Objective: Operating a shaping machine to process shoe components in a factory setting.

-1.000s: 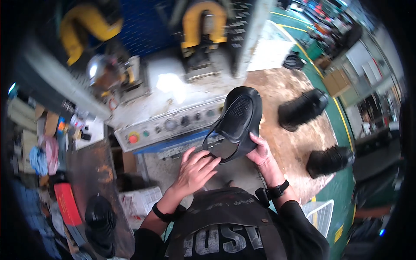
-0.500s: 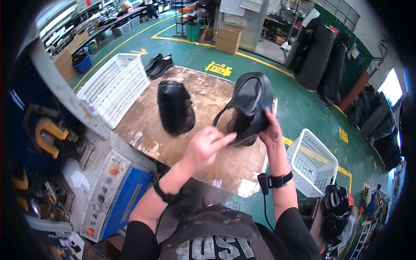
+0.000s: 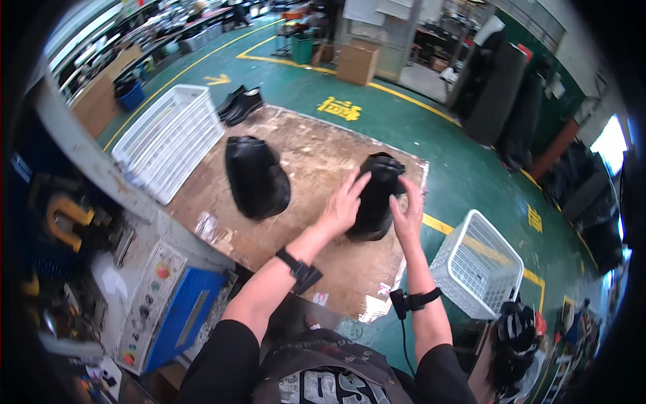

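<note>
A black shoe-shaped leather piece (image 3: 374, 212) stands on the right part of the brown worktable (image 3: 323, 148). My left hand (image 3: 344, 203) lies along its left side, fingers stretched and spread. At its right side is my right hand (image 3: 408, 209), thumb and fingers apart and slightly curved. Neither hand is wrapped round the piece, and the fingertips overlap its upper edge. A similar black leather piece (image 3: 257, 178) stands to the left, apart from both hands. A pair of black shoes (image 3: 240, 106) rests at the table's far left corner.
A white plastic crate (image 3: 171, 141) stands at the table's left edge. Another white basket (image 3: 479, 266) is on the green floor to the right. At lower left is a machine's blue control box (image 3: 188, 316) with buttons. A cardboard box (image 3: 356, 62) stands farther back.
The black shoe that my right hand held up, with its opening facing me, is no longer raised. Both hands are now spread beside the black piece on the table. The view has shifted slightly.
</note>
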